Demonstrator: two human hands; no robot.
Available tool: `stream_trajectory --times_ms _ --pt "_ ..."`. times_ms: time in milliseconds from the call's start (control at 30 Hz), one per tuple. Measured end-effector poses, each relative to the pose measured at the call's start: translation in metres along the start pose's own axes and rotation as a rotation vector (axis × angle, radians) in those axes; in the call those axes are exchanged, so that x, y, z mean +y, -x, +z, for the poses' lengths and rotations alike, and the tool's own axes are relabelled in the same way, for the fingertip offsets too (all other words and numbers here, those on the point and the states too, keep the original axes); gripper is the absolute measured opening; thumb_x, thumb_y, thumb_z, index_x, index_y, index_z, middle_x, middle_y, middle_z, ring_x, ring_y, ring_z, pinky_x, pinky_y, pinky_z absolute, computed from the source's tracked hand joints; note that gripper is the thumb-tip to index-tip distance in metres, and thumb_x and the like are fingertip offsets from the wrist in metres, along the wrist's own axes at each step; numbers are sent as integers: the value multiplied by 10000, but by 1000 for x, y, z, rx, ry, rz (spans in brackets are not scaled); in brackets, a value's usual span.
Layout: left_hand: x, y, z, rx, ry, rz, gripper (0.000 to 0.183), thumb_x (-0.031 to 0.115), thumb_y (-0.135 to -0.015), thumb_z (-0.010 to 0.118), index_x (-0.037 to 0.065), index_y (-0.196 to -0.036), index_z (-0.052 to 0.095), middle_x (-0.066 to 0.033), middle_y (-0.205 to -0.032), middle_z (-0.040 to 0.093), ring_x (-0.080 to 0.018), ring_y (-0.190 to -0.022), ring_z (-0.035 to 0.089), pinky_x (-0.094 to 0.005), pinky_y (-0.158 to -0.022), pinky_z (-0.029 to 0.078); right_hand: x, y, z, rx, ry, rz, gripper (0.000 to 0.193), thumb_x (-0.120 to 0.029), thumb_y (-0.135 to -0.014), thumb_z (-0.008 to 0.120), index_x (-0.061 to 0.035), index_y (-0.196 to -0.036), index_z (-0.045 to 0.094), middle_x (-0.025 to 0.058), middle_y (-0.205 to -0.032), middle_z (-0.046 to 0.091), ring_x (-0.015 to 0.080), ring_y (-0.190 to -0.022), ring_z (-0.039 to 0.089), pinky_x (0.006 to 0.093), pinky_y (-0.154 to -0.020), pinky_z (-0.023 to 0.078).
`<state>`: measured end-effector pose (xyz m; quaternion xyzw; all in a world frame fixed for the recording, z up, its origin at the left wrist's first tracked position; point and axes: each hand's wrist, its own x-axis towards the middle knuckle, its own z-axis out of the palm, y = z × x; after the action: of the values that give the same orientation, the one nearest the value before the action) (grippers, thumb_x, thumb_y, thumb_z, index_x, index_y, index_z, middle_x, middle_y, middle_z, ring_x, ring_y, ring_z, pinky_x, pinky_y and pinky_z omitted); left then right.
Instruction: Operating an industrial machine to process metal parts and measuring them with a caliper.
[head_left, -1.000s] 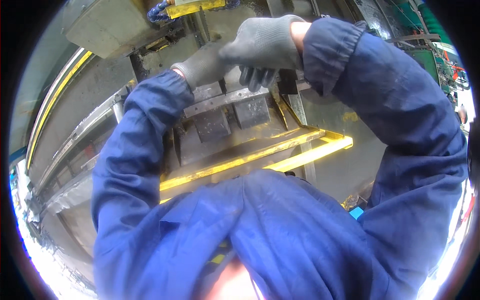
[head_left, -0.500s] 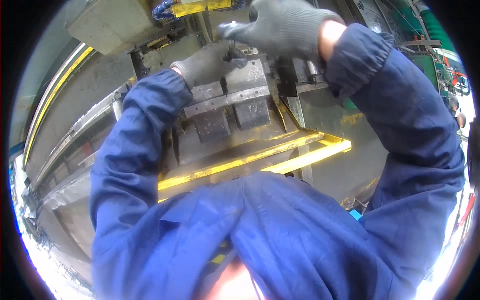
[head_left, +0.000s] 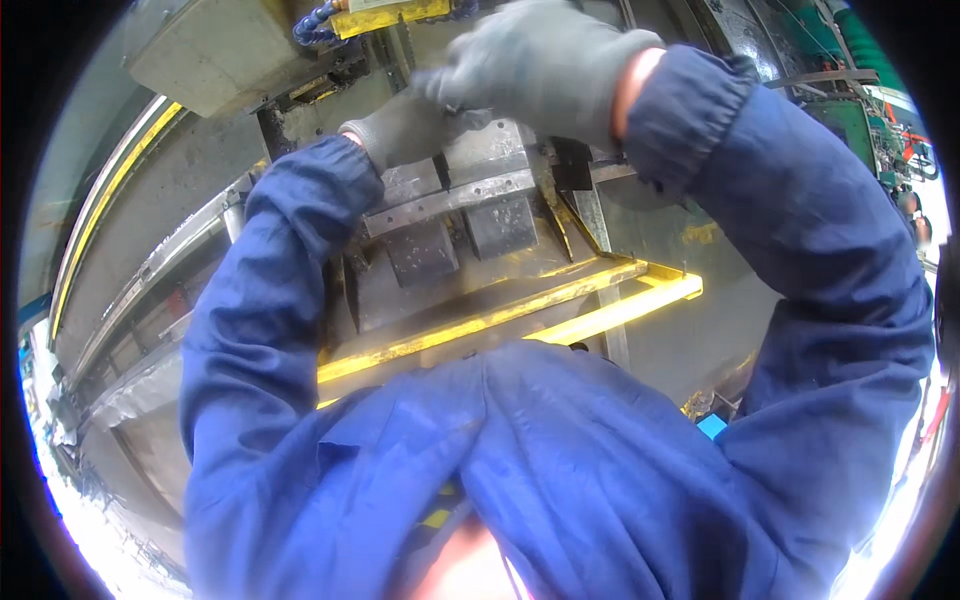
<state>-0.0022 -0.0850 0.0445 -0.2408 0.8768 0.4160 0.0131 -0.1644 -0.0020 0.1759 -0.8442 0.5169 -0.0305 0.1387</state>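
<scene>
Both hands wear grey knit gloves and meet above a metal fixture (head_left: 487,145) inside a machine. My right hand (head_left: 548,72) comes in from the right with its fingers curled, blurred by motion, over the fingertips of my left hand. My left hand (head_left: 408,128) is lower and to the left, its fingers drawn together and partly covered by the right. Whatever is between them is hidden. Below the hands, a pale metal bar with holes (head_left: 450,203) runs across the fixture, with dark blocks (head_left: 502,228) under it.
A yellow frame (head_left: 490,318) crosses between my body and the fixture. At the top are a yellow-edged part (head_left: 395,17) and a blue segmented hose (head_left: 316,25). A big grey metal box (head_left: 215,55) hangs upper left. Metal rails (head_left: 150,268) run along the left side.
My right hand has moved left and slightly down, onto the left hand's fingers. A small metal piece glimpsed at the fingers earlier is now covered. The left hand has barely shifted.
</scene>
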Motion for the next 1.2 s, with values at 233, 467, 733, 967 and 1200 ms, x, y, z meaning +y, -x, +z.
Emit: stream_trajectory --times_ms 233,467,733,967,1200 --pt "12 14 -15 11 -132 129 294 190 -939 593 60 -1198 639 -169 -1141 712 -317 -994 687 -418 -871 537 -44 -5 -24 -409 -599 828 556 -404 -1044 454 122 -1019 634 245 -886 701 264 -658 708 349 -619 634" --pt "21 20 -15 -61 -185 -27 306 257 -978 590 69 -1215 637 -169 -1159 707 -320 -1008 687 -413 -883 541 -36 -26 -18 -446 0 451 354 -230 -975 527 86 -980 686 204 -873 710 287 -681 698 385 -659 603" --pt "17 23 -13 -41 -125 -75 352 318 -995 583 61 -1231 621 -177 -1165 703 -328 -1009 688 -418 -888 550 -29 -46 -18 -455 605 21 179 -56 -905 599 51 -940 738 163 -861 719 310 -704 689 421 -699 571" --pt "27 23 -15 -56 -147 -95 364 322 -983 589 47 -1218 634 -189 -1169 698 -344 -1015 684 -428 -876 555 -48 -8 -37 -380 -413 837 537 -401 -1042 515 115 -1042 666 192 -848 703 202 -559 652 297 -525 595" --pt "14 9 -4 -49 -113 5 369 294 -965 605 29 -1222 622 -206 -1175 689 -357 -983 687 -427 -873 556 -43 6 -35 -372 -505 864 468 -352 -1028 536 95 -1018 674 190 -830 699 205 -563 652 312 -523 593"
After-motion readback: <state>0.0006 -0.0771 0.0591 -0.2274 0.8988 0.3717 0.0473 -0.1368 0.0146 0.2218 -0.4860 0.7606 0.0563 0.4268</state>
